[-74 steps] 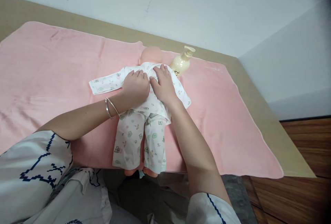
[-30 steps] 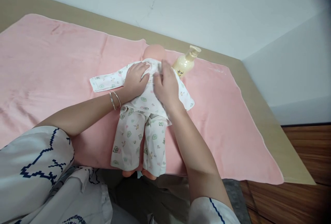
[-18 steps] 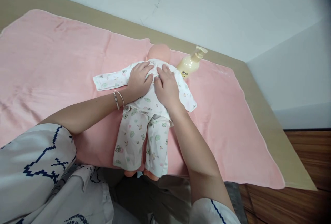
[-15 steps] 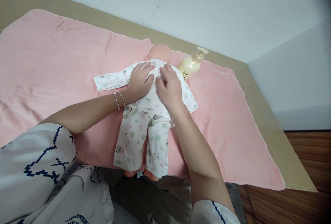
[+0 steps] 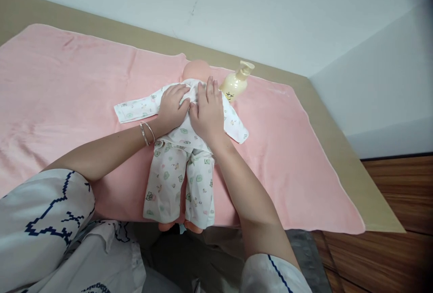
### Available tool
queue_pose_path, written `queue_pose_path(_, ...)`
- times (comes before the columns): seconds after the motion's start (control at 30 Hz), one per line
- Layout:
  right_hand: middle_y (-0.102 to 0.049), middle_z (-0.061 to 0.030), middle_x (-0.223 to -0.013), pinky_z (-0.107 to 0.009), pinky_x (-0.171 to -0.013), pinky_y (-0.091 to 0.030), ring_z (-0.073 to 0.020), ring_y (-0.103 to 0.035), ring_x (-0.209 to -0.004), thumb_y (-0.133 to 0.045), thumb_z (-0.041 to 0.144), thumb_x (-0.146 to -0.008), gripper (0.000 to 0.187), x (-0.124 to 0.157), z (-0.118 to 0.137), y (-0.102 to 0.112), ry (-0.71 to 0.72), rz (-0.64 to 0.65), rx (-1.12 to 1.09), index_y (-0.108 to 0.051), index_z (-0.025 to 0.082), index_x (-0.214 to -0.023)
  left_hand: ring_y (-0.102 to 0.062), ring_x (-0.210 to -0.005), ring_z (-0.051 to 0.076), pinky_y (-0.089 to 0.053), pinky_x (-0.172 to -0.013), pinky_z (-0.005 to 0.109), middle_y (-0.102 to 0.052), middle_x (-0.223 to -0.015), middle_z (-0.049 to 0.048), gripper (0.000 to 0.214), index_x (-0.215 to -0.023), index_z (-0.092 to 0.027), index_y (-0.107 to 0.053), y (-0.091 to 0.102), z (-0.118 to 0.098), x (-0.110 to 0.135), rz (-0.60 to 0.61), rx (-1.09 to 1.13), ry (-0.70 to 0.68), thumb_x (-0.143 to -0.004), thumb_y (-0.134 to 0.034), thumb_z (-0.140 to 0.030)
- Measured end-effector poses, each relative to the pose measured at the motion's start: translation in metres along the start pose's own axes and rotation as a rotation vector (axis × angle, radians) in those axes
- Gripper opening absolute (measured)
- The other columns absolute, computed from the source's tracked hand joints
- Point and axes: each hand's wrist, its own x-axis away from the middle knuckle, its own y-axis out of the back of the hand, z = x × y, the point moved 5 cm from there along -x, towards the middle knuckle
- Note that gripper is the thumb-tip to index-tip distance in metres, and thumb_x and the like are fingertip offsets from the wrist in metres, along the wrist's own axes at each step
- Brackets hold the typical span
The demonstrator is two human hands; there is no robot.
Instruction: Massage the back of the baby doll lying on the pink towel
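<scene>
A baby doll lies on a pink blanket, its head toward the wall and its feet at the near edge. It wears a white printed top and matching trousers. My left hand rests on the left part of the doll's upper body, fingers stretched over the cloth. On the right part lies my right hand, flat, with its fingers pointing toward the head. The doll's face is not visible. Both sleeves spread out sideways; whether arms fill them I cannot tell.
A pale yellow pump bottle stands right of the doll's head. The pink blanket covers most of the tan table. Behind the table rises a white wall, and a wooden floor shows at right.
My right hand has straightened from a bent-finger pose and now lies flatter on the doll's top. My left hand stays in place. The whole view has shifted slightly.
</scene>
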Motion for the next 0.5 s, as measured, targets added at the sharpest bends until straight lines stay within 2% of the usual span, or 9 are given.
queue_pose_path(0.1, -0.020, -0.0139, -0.169, -0.061, -0.126, -0.018, -0.0313, -0.009, -0.159, -0.036, 0.036, -0.100, 0.064, 0.001, -0.001, 0.003, -0.040, -0.039, -0.016, -0.025, 0.015, -0.159, -0.058, -0.129, 0.025, -0.042, -0.116, 0.046, -0.068, -0.133, 0.0087, 0.036, -0.120, -0.021, -0.066, 0.000, 0.001, 0.000, -0.014, 0.003, -0.009, -0.092, -0.045, -0.031)
queue_pose_path(0.23, -0.039, -0.0206, -0.160, -0.056, -0.126, -0.024, -0.0322, -0.029, -0.153, -0.038, 0.033, -0.098, 0.060, -0.003, -0.001, 0.000, -0.072, 0.124, -0.054, -0.040, 0.006, -0.151, -0.059, -0.126, 0.027, -0.042, -0.116, 0.047, -0.069, -0.131, 0.0111, 0.037, -0.118, -0.020, -0.066, -0.002, 0.000, -0.002, -0.027, -0.004, -0.013, -0.090, -0.044, -0.029)
queue_pose_path(0.3, -0.047, -0.0219, -0.154, -0.055, -0.123, -0.031, -0.0339, -0.039, -0.148, -0.039, 0.032, -0.096, 0.056, -0.008, 0.000, 0.005, -0.080, 0.165, -0.045, -0.049, 0.005, -0.144, -0.060, -0.125, 0.028, -0.042, -0.115, 0.048, -0.069, -0.130, 0.0107, 0.038, -0.118, -0.020, -0.066, -0.002, 0.000, -0.002, -0.025, -0.007, -0.010, -0.088, -0.044, -0.028)
queue_pose_path(0.4, -0.066, -0.0225, -0.132, -0.055, -0.105, -0.050, -0.0384, -0.060, -0.126, -0.042, 0.035, -0.094, 0.046, -0.018, 0.003, 0.014, -0.121, 0.205, -0.010, -0.063, 0.009, -0.126, -0.059, -0.124, 0.029, -0.043, -0.114, 0.049, -0.069, -0.129, 0.0110, 0.038, -0.117, -0.021, -0.066, -0.002, 0.000, -0.002, -0.020, 0.004, -0.006, -0.088, -0.043, -0.028)
queue_pose_path(0.5, -0.074, -0.0205, -0.112, -0.054, -0.090, -0.056, -0.0399, -0.068, -0.107, -0.045, 0.034, -0.091, 0.038, -0.029, 0.007, 0.021, -0.167, 0.241, 0.034, -0.067, 0.013, -0.113, -0.059, -0.125, 0.030, -0.043, -0.113, 0.051, -0.069, -0.130, 0.0128, 0.039, -0.117, -0.019, -0.066, -0.002, 0.001, -0.002, -0.015, 0.003, -0.010, -0.088, -0.042, -0.027)
